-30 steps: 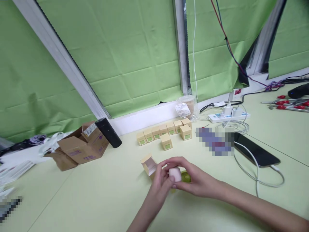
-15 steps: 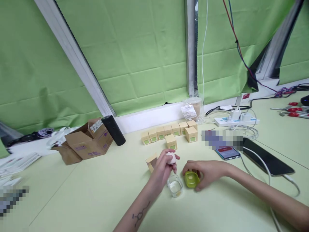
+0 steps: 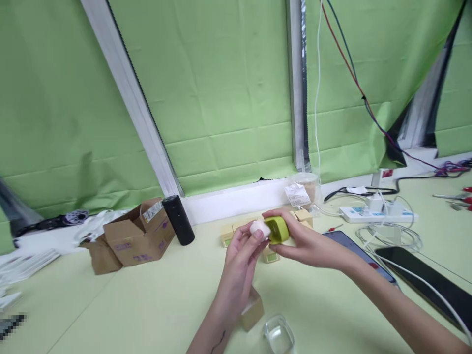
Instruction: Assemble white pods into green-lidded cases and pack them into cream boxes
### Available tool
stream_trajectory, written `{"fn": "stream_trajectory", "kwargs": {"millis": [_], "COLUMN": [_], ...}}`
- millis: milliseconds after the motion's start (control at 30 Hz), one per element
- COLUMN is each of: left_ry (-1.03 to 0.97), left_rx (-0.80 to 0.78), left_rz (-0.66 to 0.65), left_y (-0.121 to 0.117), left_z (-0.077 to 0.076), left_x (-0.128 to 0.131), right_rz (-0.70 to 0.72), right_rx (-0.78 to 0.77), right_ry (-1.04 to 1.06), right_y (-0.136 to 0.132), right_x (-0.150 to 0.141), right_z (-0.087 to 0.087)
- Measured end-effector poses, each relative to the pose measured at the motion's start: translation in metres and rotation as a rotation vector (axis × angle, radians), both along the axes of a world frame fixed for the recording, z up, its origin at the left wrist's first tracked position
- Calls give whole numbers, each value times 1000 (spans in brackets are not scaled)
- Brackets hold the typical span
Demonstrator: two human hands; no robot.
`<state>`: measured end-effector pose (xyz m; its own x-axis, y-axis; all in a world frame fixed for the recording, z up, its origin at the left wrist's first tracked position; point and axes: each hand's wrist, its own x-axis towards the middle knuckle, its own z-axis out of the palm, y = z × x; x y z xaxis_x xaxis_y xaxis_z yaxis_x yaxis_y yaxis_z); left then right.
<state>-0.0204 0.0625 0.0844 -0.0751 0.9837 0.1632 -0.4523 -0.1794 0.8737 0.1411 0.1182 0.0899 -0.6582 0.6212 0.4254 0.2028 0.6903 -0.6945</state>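
Between the thumb and fingers of my left hand (image 3: 239, 255) is a small rounded white object (image 3: 259, 228), whose kind I cannot make out. My right hand (image 3: 304, 242) grips a small square yellow-green cup (image 3: 280, 230) by its sides, raised above the table and tipped with its opening toward the white object. The two pieces are very close; whether they touch is unclear. Below my hands a clear square container (image 3: 279, 335) rests on the table. A small cardboard box (image 3: 253, 309) lies beside my left forearm, which partly covers it.
Several small tan boxes (image 3: 227, 237) line the back, partly behind my hands. A large open carton (image 3: 136, 236) and a black cylinder (image 3: 178, 220) stand left. To the right are a phone (image 3: 354, 250), a black slab-shaped device (image 3: 424, 278), a power strip (image 3: 379, 214) and loose cables.
My right hand has lifted the yellow-green cup off the table and brought it up to the white object in my left hand. The view has tilted upward, so the table items sit lower.
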Motion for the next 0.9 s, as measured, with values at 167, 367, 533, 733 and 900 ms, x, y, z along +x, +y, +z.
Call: {"fn": "stream_trajectory", "kwargs": {"millis": [167, 367, 533, 733, 900], "left_ry": [103, 201, 286, 309, 274], "left_rx": [-64, -34, 12, -27, -77], "left_rz": [-6, -64, -100, -88, -175], "left_y": [-13, -12, -15, -19, -23], "left_z": [-4, -2, 1, -4, -4], "left_x": [-7, -8, -7, -3, -1], "right_rz": [-76, -131, -69, 32, 22], "right_rx": [164, 331, 410, 358, 344], "right_ry": [-9, -36, -103, -47, -4], "right_y": [-7, -12, -20, -23, -23], "right_x": [-4, 2, 5, -3, -8], "right_z": [-8, -4, -2, -6, -10]}}
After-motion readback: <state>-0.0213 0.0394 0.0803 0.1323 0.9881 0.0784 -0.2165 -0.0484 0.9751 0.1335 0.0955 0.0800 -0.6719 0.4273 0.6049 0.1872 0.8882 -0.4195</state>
